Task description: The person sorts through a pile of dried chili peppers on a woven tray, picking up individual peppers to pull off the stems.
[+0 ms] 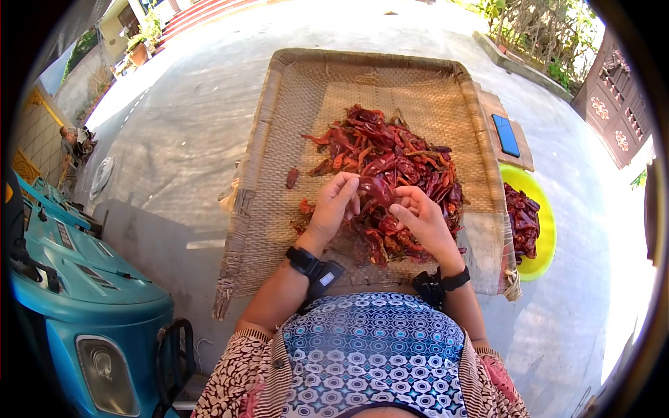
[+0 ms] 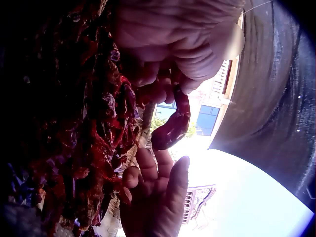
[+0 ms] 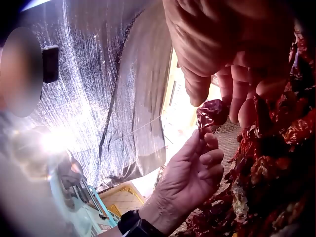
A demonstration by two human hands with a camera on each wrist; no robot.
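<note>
A dark red, shiny dried chili pepper (image 1: 378, 189) is raised over a heap of dried chilies (image 1: 411, 164) on a woven tray (image 1: 293, 90). My left hand (image 1: 338, 205) pinches one end of it between thumb and fingertips. In the left wrist view the chili (image 2: 173, 126) hangs out from that pinch with its rounded end free. My right hand (image 1: 421, 219) is held at this other end, its thumb and fingers spread and loosely bent; the right wrist view shows the thumb and fingers of this hand (image 3: 227, 44) on either side of the chili (image 3: 212, 113).
A yellow-green basin (image 1: 547, 240) with more dried chilies stands right of the tray. A blue phone (image 1: 506, 135) lies on a wooden board (image 1: 524, 148) behind it. At left is a blue vehicle (image 1: 104, 299) with a headlight. A person (image 1: 73, 143) sits far left.
</note>
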